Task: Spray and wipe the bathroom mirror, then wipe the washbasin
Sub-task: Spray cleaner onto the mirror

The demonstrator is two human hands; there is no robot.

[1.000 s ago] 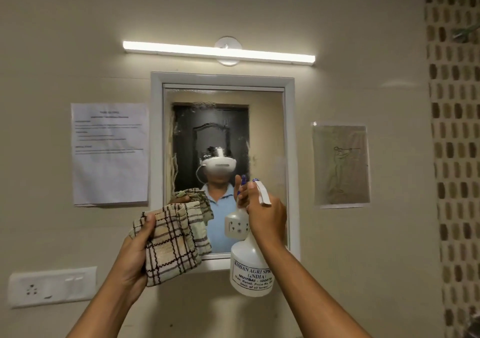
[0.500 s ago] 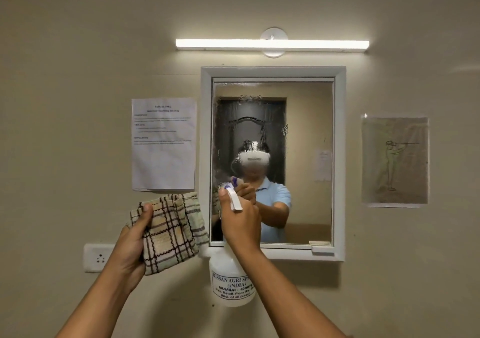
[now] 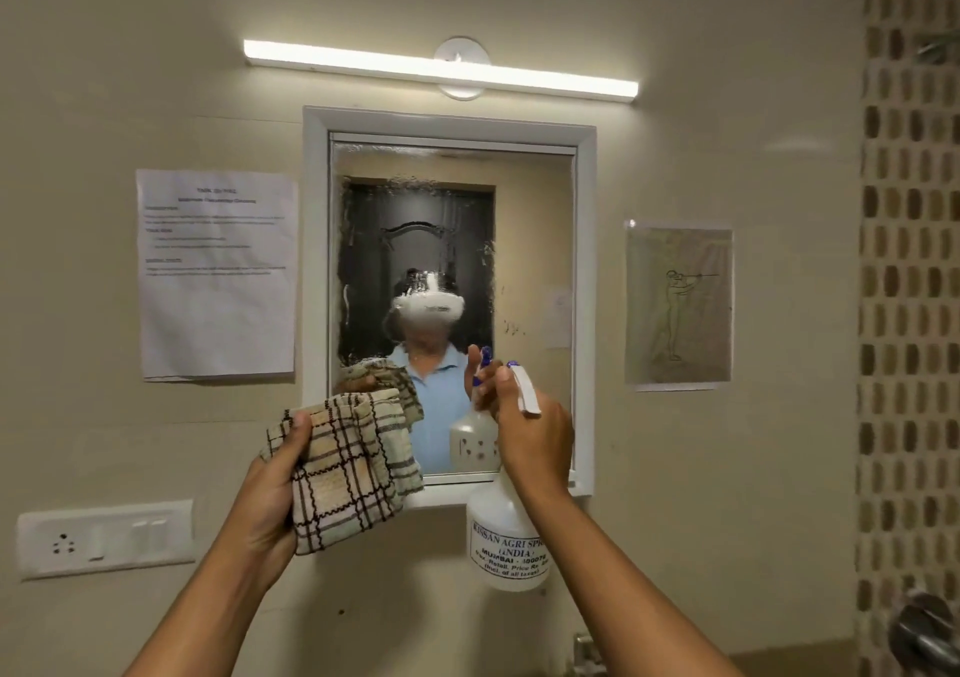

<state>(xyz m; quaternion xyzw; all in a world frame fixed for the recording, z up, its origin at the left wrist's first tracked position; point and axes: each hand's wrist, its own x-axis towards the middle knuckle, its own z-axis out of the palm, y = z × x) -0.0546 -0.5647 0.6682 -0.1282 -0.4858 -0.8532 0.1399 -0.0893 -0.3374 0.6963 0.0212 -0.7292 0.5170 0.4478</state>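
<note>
Holding both arms raised toward the wall, I record the nearest items first. My left hand (image 3: pixel 270 494) is closed on a checked cloth (image 3: pixel 345 473), thumb pressed over its upper left corner, the fabric bunched in front of the lower left corner of the mirror (image 3: pixel 530 260). My right hand (image 3: pixel 535 442) is wrapped tight around the neck of a spray bottle (image 3: pixel 506 546), index finger curled at the trigger; the white bottle hangs below the fist, its printed label facing me, and overlaps the mirror's bottom edge on the right.

Beyond the hands, the mirror sits in a white frame (image 3: pixel 584 312) on a beige wall (image 3: pixel 779 468). Its glass carries droplets and wet streaks, heaviest along the top and down the left side, with a few specks at centre right. The reflection shows a dark door, a person in a blue shirt, and the cloth and bottle repeated.

On the wall left of the mirror, a printed sheet (image 3: pixel 218 276); lower left, a switch and socket plate (image 3: pixel 106 538). To the right, a sheet with a line drawing (image 3: pixel 678 307). Above the frame, a lit tube light (image 3: pixel 441 68). At far right, a strip of brown mosaic tile (image 3: pixel 909 312), with a metal fitting (image 3: pixel 927 629) at its foot. I cannot see the washbasin.
</note>
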